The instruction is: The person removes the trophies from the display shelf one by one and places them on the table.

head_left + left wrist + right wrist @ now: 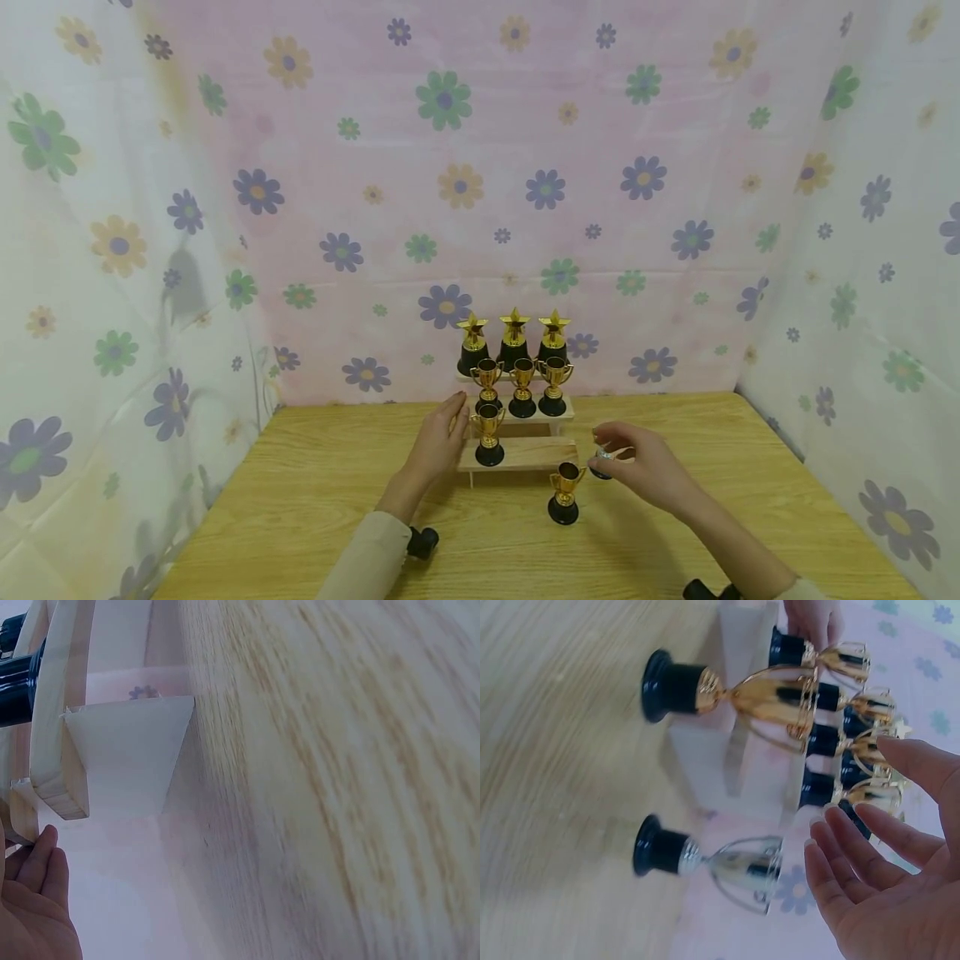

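Note:
A small wooden tiered stand (525,452) holds black-based trophies. Along its left side lies my left hand (438,437), fingertips at the end of the middle shelf. One gold cup trophy (489,433) stands at the left of the lowest shelf. Another gold cup trophy (566,496) is upright on the table before the stand. To its right stands a silver cup trophy (742,868), partly hidden by my right hand (637,458) in the head view. In the right wrist view that hand's fingers are spread and loosely bent near the silver cup, with nothing between them.
Three gold star trophies (514,342) line the top shelf, and three gold cups (522,387) the middle one. Flower-patterned cloth (495,150) hangs behind and at both sides of the wooden table (322,500).

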Demonstrator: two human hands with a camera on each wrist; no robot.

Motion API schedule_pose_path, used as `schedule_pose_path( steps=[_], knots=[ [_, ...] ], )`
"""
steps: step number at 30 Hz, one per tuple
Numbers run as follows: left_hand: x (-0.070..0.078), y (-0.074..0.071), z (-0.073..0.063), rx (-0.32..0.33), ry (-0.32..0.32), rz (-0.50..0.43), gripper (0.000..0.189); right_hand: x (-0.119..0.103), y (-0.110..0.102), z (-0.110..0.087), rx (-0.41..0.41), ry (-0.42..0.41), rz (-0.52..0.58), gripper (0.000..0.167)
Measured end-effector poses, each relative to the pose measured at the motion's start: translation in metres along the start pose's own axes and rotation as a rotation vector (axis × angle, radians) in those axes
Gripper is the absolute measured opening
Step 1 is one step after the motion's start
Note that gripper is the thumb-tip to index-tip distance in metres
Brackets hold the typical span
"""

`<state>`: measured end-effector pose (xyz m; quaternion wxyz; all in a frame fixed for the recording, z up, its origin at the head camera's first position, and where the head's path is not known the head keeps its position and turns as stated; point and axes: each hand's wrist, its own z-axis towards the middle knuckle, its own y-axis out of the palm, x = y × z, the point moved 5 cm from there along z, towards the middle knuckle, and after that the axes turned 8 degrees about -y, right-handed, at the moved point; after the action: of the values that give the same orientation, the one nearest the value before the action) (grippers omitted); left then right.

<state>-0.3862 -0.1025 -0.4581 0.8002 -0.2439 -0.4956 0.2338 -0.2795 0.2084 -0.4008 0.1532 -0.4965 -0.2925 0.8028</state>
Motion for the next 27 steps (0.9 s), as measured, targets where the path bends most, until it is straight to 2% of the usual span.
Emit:
schedule_pose_path(
  steps=[9, 15, 20, 27],
  knots=[
    [0.000, 0.002, 0.001, -0.003, 0.019, 0.016, 0.046, -0.023, 0.022, 0.015, 0.025, -0.057, 0.012, 0.043],
    [0.000, 0.001, 0.002, -0.002, 0.009, 0.004, 0.045, -0.042, 0.040, 0.029, 0.013, -0.070, 0.052, 0.046],
    [-0.001, 0.001, 0.002, 0.004, 0.015, 0.008, 0.044, -0.055, 0.055, 0.037, 0.012, -0.037, 0.076, 0.050],
    [0.000, 0.000, 0.001, 0.002, 0.023, 0.002, 0.044, -0.059, 0.075, 0.048, 0.048, 0.014, 0.022, 0.051]
  ],
)
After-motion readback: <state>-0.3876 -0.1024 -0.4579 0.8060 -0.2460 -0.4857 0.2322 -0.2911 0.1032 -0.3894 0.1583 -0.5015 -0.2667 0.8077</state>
